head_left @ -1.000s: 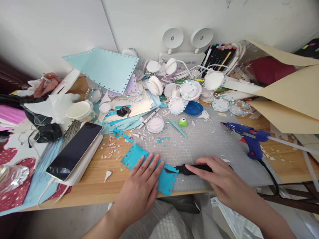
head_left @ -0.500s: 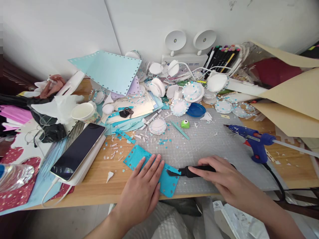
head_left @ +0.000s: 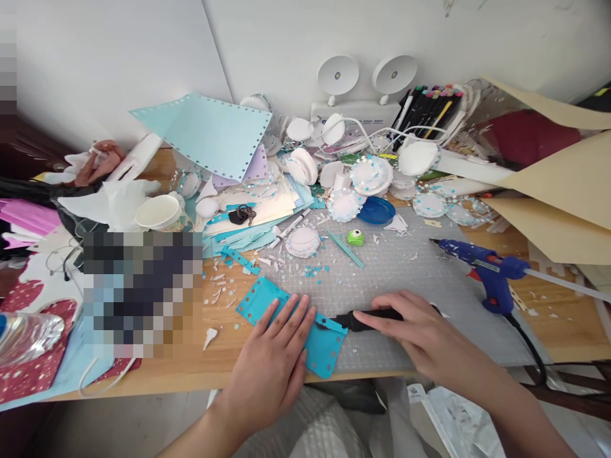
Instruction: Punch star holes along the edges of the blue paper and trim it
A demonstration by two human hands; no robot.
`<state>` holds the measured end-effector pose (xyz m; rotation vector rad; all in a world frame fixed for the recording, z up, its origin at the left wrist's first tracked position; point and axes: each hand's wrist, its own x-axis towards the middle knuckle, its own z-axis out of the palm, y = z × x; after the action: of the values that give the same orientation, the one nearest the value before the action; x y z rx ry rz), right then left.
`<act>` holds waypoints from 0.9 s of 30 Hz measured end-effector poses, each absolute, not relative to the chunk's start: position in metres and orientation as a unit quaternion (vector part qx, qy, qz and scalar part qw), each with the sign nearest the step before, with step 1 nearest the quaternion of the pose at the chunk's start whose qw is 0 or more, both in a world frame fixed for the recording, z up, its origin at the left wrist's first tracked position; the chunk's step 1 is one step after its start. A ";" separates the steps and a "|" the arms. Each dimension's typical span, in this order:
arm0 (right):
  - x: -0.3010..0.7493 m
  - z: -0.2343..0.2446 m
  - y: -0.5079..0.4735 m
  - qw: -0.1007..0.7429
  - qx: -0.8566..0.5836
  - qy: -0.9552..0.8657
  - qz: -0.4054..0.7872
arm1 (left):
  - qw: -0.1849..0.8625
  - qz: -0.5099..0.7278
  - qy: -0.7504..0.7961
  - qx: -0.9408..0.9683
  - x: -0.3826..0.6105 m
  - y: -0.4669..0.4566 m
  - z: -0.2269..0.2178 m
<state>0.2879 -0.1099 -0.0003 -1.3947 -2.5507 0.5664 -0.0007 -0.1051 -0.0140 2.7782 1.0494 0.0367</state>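
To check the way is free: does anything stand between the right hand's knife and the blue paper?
Nothing visible does: the knife in the right hand already reaches the edge of the blue paper. The left hand lies on the paper, ahead of the knife.

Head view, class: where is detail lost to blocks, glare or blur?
Head view: pixel blocks mask an area left of the bright blue rectangular paper; glare streaks the clear plastic bottle; printing on the white plastic twin lamp is unreadably soft.

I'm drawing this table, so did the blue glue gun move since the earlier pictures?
No: the blue glue gun stays in the same place against the grey mat; the whole view shifted slightly.
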 end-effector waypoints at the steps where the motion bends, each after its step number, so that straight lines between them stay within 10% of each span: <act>1: 0.285 0.000 -0.108 0.090 -0.467 -0.858 0.194 | 0.087 0.015 0.353 0.931 -0.001 -0.105 -0.014; 27: 0.285 0.001 -0.123 0.080 -0.480 -0.851 0.198 | 0.069 0.031 0.379 0.922 -0.007 -0.104 -0.015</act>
<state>0.2854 -0.1228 0.0012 -1.4351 -2.5449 0.5908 -0.0067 -0.1041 -0.0149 2.7753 1.1421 0.0927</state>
